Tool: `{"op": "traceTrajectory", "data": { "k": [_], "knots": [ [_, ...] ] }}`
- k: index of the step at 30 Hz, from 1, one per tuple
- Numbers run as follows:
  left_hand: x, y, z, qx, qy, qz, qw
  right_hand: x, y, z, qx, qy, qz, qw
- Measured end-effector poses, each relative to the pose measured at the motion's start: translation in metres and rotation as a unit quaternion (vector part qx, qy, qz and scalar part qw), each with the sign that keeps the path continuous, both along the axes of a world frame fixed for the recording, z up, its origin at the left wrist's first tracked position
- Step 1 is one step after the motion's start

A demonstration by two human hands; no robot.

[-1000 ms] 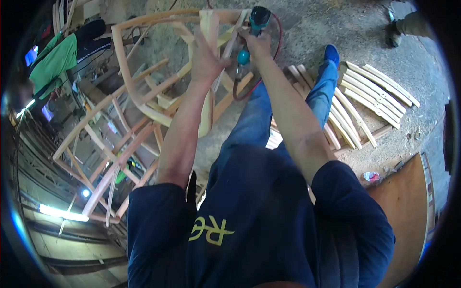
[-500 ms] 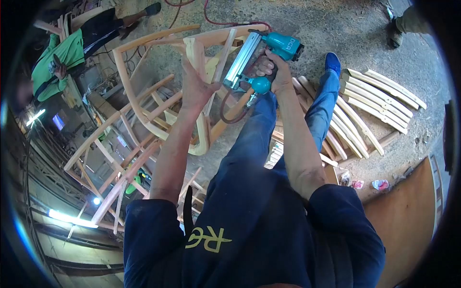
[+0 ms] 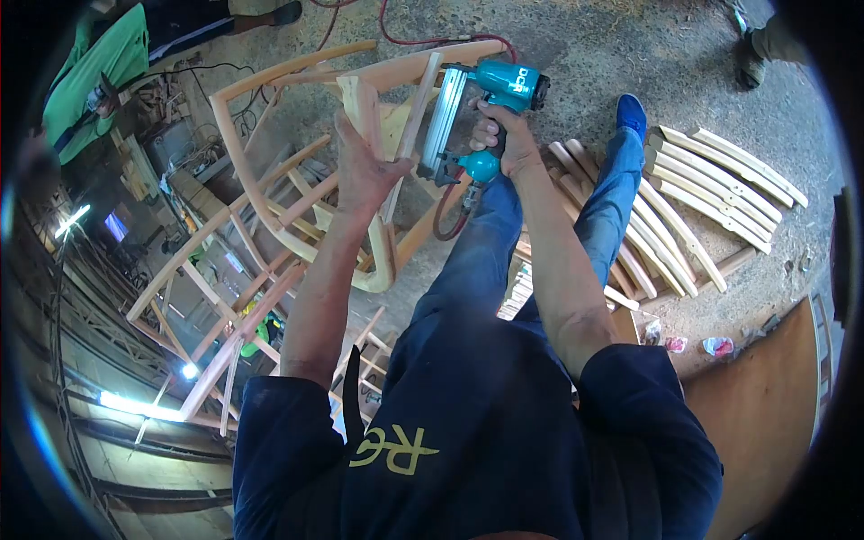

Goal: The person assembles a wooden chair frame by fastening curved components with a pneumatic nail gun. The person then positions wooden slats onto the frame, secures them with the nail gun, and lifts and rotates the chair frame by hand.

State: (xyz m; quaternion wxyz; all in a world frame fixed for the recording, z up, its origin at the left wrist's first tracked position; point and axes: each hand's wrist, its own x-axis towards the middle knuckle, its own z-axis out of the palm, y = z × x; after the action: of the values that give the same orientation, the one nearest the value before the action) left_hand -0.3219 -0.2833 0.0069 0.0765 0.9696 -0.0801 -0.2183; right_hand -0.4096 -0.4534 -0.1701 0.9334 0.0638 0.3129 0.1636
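Cool, middling light reaches my hands, and both my left hand point(image 3: 364, 175) and my right hand point(image 3: 504, 139) look clear enough, edges fairly crisp. On the nail gun point(image 3: 506, 83) I see bright sheen along the silver magazine point(image 3: 446, 115), while its white lettering reads plainly. To my left the shop falls dim, with 3 glaring lights: a long tube point(image 3: 139, 406), a round lamp point(image 3: 190, 370) and a shorter tube point(image 3: 73, 220), all burnt white. Blue flare streaks the lower left rim. My dark shirt point(image 3: 504, 423) swallows its folds. The fisheye bends everything outward, and black vignetting closes the corners.
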Motion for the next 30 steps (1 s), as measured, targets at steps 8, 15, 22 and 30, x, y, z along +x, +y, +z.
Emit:
{"op": "traceTrajectory", "data": {
  "k": [8,15,22,30],
  "knots": [
    [-0.002,0.002,-0.001,0.022,-0.003,-0.002,1.0,-0.001,0.006,-0.001,0.006,0.006,-0.008,1.0],
    [-0.002,0.004,0.002,-0.006,-0.022,-0.03,0.999,0.002,0.005,0.002,-0.001,-0.01,0.003,1.0],
    [-0.001,0.002,0.004,-0.009,0.004,-0.01,1.0,0.0,0.002,0.009,-0.028,0.029,0.008,0.999],
    [-0.003,0.001,0.003,-0.01,0.007,-0.001,1.0,0.01,-0.004,0.017,-0.011,0.027,0.013,0.999]
  ]
}}
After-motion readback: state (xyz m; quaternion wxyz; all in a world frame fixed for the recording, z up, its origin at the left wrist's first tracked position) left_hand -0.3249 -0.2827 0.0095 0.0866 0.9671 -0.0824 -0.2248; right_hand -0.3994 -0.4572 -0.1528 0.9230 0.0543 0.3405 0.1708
